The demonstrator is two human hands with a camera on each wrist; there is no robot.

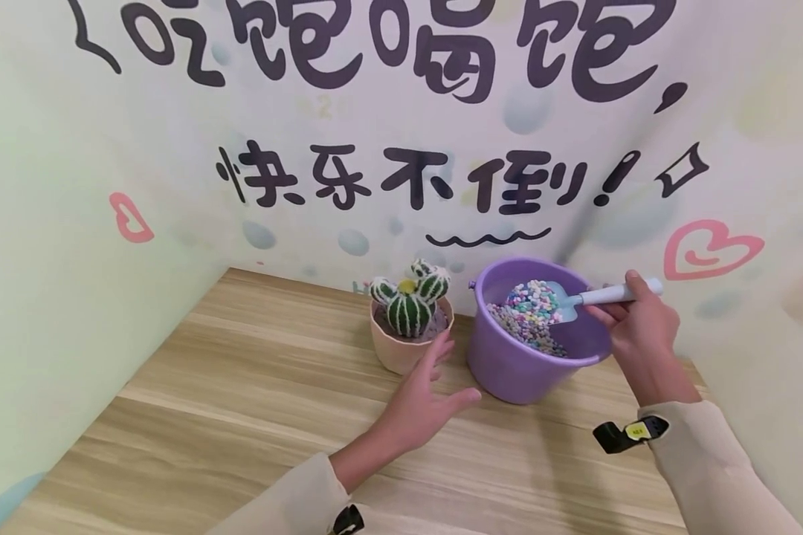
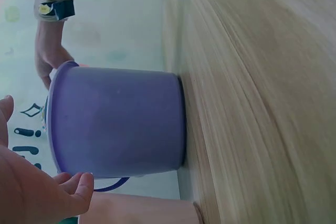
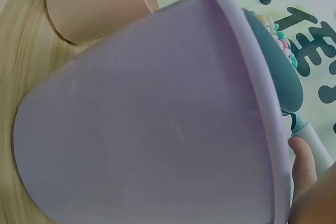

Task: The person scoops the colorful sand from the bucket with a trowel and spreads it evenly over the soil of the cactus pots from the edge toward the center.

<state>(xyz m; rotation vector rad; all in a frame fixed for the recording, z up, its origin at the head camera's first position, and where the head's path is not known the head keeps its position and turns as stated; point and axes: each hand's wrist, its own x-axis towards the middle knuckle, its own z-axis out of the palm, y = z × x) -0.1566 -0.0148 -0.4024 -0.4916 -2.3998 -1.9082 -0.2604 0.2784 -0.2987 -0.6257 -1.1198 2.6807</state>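
Note:
My right hand [image 1: 645,327] grips the pale handle of a small blue shovel [image 1: 565,303]. Its blade carries a heap of multicoloured pebbles [image 1: 534,300] over the mouth of a purple bucket [image 1: 518,371]. More pebbles lie inside the bucket, against its near left wall. In the right wrist view the blade's teal underside [image 3: 278,66] shows just past the bucket rim. My left hand [image 1: 418,401] holds nothing, its fingers extended and thumb apart. It hovers in front of a potted cactus [image 1: 408,312] in a pink pot [image 1: 391,354], left of the bucket.
The wooden table [image 1: 241,416] meets a printed wall sheet [image 1: 348,119] with dark lettering right behind the pot and bucket. Pale walls close in on the left and right. The bucket's handle [image 2: 113,184] hangs on its far side in the left wrist view.

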